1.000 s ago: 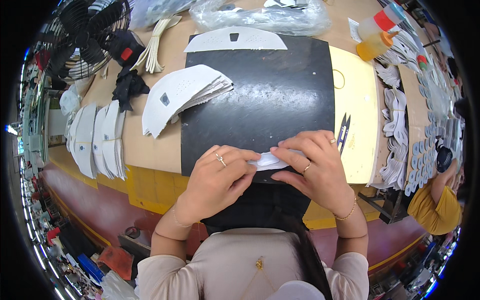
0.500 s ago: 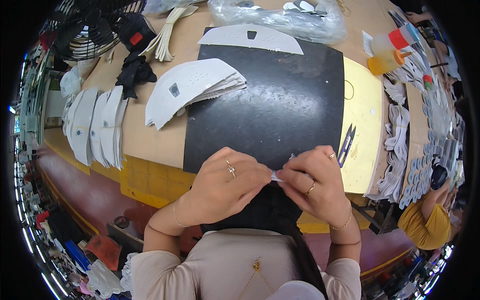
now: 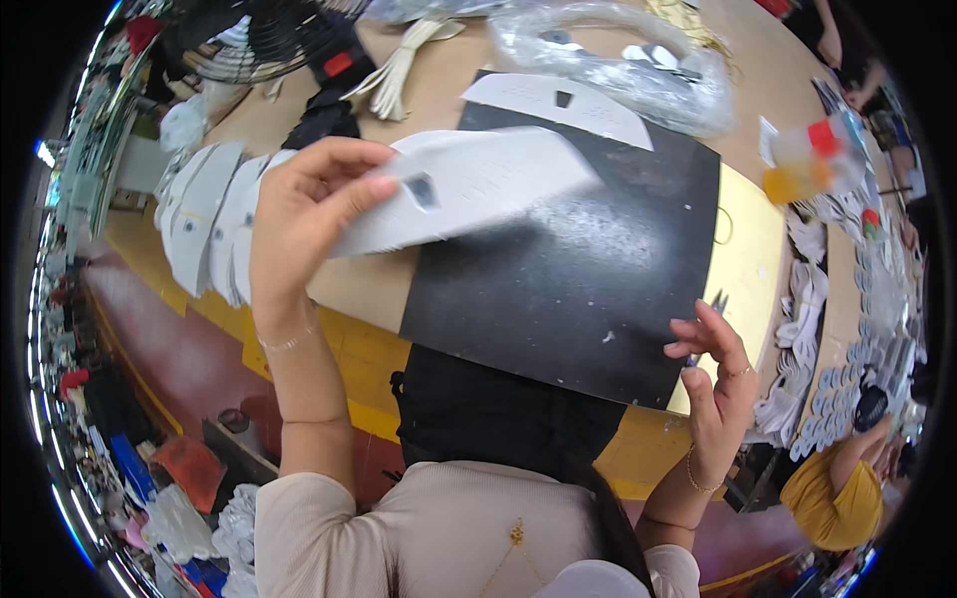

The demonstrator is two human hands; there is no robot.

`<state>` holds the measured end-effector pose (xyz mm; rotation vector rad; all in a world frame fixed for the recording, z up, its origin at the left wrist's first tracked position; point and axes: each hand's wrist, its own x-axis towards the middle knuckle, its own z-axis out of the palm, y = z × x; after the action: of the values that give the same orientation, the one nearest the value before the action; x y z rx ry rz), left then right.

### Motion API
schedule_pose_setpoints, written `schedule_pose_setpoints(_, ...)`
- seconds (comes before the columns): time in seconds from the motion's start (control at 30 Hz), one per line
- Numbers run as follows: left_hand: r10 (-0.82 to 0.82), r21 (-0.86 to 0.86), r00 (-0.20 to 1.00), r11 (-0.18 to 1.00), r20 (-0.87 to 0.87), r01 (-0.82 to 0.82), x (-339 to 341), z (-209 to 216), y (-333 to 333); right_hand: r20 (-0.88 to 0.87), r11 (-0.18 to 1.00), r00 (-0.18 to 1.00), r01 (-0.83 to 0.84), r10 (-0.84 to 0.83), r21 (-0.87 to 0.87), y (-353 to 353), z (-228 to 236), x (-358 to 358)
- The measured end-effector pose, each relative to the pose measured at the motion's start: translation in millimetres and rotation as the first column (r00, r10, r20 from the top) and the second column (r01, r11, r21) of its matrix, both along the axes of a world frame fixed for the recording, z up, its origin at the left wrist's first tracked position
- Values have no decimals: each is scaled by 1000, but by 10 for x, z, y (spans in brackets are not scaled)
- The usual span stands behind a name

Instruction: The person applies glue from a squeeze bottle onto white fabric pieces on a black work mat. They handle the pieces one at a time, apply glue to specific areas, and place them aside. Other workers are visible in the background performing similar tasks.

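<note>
The left hand (image 3: 299, 214) clamps a motion-blurred white panel (image 3: 488, 179) by its left part, between thumb and fingers; the panel extends across the left edge of the black mat (image 3: 578, 279) on the bench (image 3: 364, 289). The right hand (image 3: 726, 384), digits parted, is at the mat's near right corner, beside the snips (image 3: 720, 300).

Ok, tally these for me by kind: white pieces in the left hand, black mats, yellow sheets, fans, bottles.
White piece in the left hand: 1
Black mat: 1
Yellow sheet: 1
Fan: 1
Bottles: 2
Total: 6
</note>
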<state>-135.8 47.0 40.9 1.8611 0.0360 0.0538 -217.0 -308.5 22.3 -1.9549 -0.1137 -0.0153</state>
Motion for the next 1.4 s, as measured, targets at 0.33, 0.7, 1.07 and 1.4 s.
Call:
schedule_pose_setpoints(0.33, 47, 414, 988, 904, 148, -105, 175, -452, 350, 330, 676, 907, 416, -261, -609, -905, -50, -166)
schedule_pose_setpoints(0.7, -284, 733, 959, 656, 20, 179, 1263, -317, 222, 466, 125, 769, 565, -438, -815, -2108, 15, -502)
schedule_pose_setpoints(1.07, -334, 677, 933, 657, -136, 333, 1969, -858, 171, -79, 351, 386, 710, -919, -610, -2432, 120, -1414)
schedule_pose_setpoints(1.4, -371, 673, 914, 635, -164, 378, 1960, -810, -142, -286, 432, 389, 895, -876, -106, -2301, -179, -1439)
